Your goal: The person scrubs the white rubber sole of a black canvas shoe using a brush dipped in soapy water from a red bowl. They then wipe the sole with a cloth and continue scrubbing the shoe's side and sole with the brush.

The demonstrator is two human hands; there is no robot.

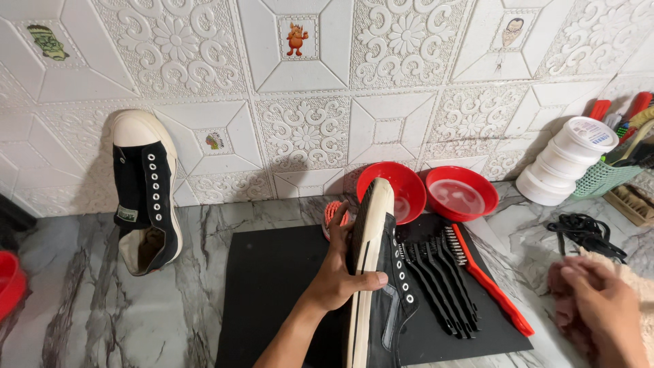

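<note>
Red bowl (8, 283) cut off at left edge. Black shoe (146, 194) leans upright against the tiled wall (306, 88), on the marble counter (102, 300). Left hand (338, 272) clamped on a second black shoe (379, 272) held on its side over the black mat (272, 286), white sole facing left; toe end cut off at the bottom. Orange scrubber (332, 215) mostly hidden behind that hand. Two red bowls (463, 194) behind, black and red brushes (470, 283) beside the shoe. Right hand (599, 310) closed around a pinkish cloth (562, 300), partly cut off, hard to make out.
</note>
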